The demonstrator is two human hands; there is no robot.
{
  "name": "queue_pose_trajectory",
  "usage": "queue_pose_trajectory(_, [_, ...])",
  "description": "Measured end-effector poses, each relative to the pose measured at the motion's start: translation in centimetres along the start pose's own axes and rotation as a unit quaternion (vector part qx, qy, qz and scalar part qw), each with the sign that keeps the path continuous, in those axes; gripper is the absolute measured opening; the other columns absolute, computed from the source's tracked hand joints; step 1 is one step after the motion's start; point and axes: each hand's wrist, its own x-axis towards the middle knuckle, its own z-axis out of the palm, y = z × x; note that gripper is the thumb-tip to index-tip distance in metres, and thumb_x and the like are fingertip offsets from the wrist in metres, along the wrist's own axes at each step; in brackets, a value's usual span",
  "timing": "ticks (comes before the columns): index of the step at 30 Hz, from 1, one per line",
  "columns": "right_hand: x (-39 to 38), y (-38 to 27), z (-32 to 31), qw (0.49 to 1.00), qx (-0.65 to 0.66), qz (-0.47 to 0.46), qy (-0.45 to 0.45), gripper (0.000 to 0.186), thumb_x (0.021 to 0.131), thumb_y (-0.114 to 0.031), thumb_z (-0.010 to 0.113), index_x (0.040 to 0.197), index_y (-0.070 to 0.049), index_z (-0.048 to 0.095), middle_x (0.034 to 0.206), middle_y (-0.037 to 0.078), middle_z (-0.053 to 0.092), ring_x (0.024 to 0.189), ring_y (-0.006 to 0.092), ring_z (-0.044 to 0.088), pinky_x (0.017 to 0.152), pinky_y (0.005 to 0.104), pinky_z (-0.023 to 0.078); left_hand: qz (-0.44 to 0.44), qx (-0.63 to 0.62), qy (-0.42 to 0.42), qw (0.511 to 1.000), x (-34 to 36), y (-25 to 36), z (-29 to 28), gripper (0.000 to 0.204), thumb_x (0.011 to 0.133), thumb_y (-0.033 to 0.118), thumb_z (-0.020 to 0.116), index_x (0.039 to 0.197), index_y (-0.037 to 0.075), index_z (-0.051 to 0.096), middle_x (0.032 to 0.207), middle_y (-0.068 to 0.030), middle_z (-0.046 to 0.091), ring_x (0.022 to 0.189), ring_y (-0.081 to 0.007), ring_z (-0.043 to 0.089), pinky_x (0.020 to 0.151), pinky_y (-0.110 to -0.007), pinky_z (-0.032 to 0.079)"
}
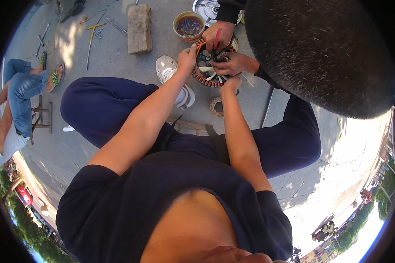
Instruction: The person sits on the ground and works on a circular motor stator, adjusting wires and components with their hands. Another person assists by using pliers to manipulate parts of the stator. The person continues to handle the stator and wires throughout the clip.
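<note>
A round motor stator (200,77) with copper windings around its rim and a green inner face is held up beyond my knees. My left hand (187,59) is closed on its left rim, fingertips on the coils. At its lower right edge my right hand (231,85) grips the rim, its fingers partly hidden. Across from me a co-worker's upper hand (219,34) holds a thin red-handled tool (217,39) over the stator. The co-worker's other hand (233,64) is at the stator's centre, by the shaft and wires.
Beyond the stator stand a tub of dark liquid (189,26) and a silvery wheel cover (205,8). A stone block (139,30), a yellow T-handled wrench (92,37) and a ring-shaped part (216,107) lie on the ground. The co-worker's head (320,57) leans in close; another person's legs (26,87) are at left.
</note>
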Motion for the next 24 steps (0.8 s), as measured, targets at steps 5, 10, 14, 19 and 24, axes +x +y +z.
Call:
queue_pose_trajectory(5, [0.5, -0.1, -0.4, 1.000, 0.007, -0.001, -0.028, 0.066, 0.103, -0.050, 0.036, 0.130, 0.009, 0.049, 0.123, 0.018, 0.059, 0.106, 0.0289, 0.060, 0.087, 0.0406, 0.051, -0.009, 0.011, -0.009, 1.000, -0.2, 0.4, 0.2, 0.054, 0.099, 0.045, 0.053, 0.092, -0.006, 0.069, 0.078, -0.0073, 0.067, 0.069, -0.0135, 0.057, 0.065, -0.030, 0.047])
queue_pose_trajectory(10, [-0.8, -1.9, -0.7, 0.994, 0.011, 0.049, -0.095, 0.065, 0.104, -0.050, 0.035, 0.131, 0.008, 0.048, 0.125, 0.018, 0.058, 0.108, 0.0286, 0.060, 0.089, 0.0403, 0.050, -0.001, 0.023, -0.004, 1.000, 0.2, -0.1, 0.1, 0.054, 0.099, 0.045, 0.052, 0.093, -0.006, 0.068, 0.077, -0.0072, 0.065, 0.069, -0.0139, 0.057, 0.065, -0.031, 0.047])
queue_pose_trajectory(14, [0.1, -0.5, -0.9, 0.998, 0.015, 0.033, -0.054, 0.064, 0.104, -0.049, 0.034, 0.134, 0.006, 0.046, 0.128, 0.017, 0.056, 0.110, 0.0286, 0.059, 0.089, 0.0404, 0.050, 0.035, 0.012, 0.015, 0.999, 0.3, -0.4, 0.5, 0.054, 0.097, 0.045, 0.054, 0.083, -0.006, 0.067, 0.068, -0.0102, 0.063, 0.055, -0.0183, 0.058, 0.054, -0.035, 0.046])
queue_pose_trajectory(19, [0.7, 0.1, -0.8, 0.999, 0.012, 0.040, -0.003, 0.065, 0.104, -0.047, 0.033, 0.133, 0.009, 0.047, 0.128, 0.019, 0.057, 0.107, 0.0296, 0.060, 0.088, 0.0401, 0.049, 0.011, 0.006, 0.006, 1.000, -0.5, 0.4, 0.5, 0.053, 0.097, 0.045, 0.054, 0.084, -0.006, 0.068, 0.069, -0.0103, 0.064, 0.058, -0.0177, 0.058, 0.056, -0.035, 0.046])
queue_pose_trajectory(24, [1.2, 0.5, -0.8, 0.999, 0.032, 0.023, -0.007, 0.066, 0.103, -0.050, 0.036, 0.131, 0.009, 0.050, 0.121, 0.018, 0.061, 0.103, 0.0285, 0.061, 0.084, 0.0396, 0.049, 0.042, 0.021, 0.018, 0.999, -0.2, -0.1, 0.5, 0.054, 0.097, 0.044, 0.054, 0.083, -0.006, 0.067, 0.070, -0.0097, 0.064, 0.061, -0.0167, 0.058, 0.059, -0.035, 0.046])
